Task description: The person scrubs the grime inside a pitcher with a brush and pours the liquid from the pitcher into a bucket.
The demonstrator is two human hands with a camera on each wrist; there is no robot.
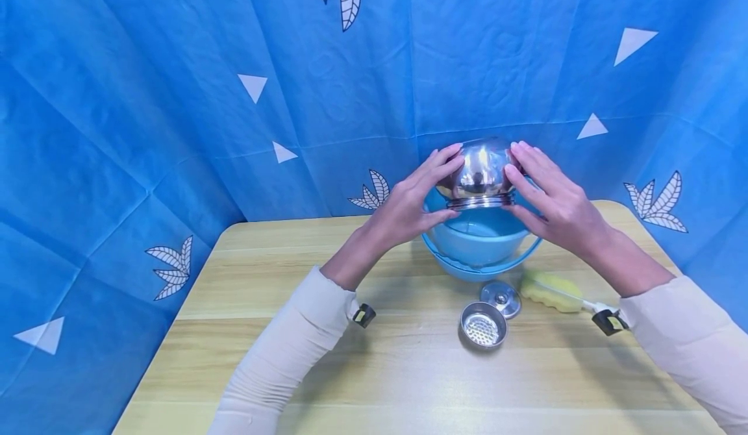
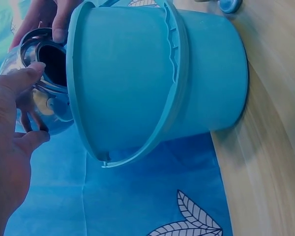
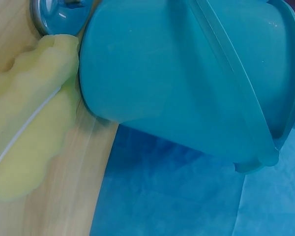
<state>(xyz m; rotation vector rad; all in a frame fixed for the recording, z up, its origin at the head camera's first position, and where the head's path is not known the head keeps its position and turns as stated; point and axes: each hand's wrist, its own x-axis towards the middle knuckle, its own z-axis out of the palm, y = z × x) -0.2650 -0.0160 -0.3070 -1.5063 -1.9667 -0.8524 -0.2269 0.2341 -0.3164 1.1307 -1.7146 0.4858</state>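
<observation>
A round, shiny steel pot [image 1: 480,172] is held upside down over a light blue bucket [image 1: 479,248], its mouth facing into it. My left hand [image 1: 409,202] grips the pot's left side, fingers on the body and thumb near the rim. On the other side my right hand [image 1: 560,211] holds it the same way. In the left wrist view, the pot's dark opening [image 2: 54,64] lies right beside the bucket rim [image 2: 77,83], with a left fingertip at its edge. The right wrist view mostly shows the bucket wall [image 3: 152,73], and the right hand is nearly out of frame.
In front of the bucket lie a small round metal lid [image 1: 501,299] and a shallow metal strainer cup [image 1: 484,326] with a perforated base. A yellow sponge brush [image 1: 550,291] with a white handle rests to the right. Blue cloth [image 1: 327,117] hangs behind the wooden table [image 1: 280,337].
</observation>
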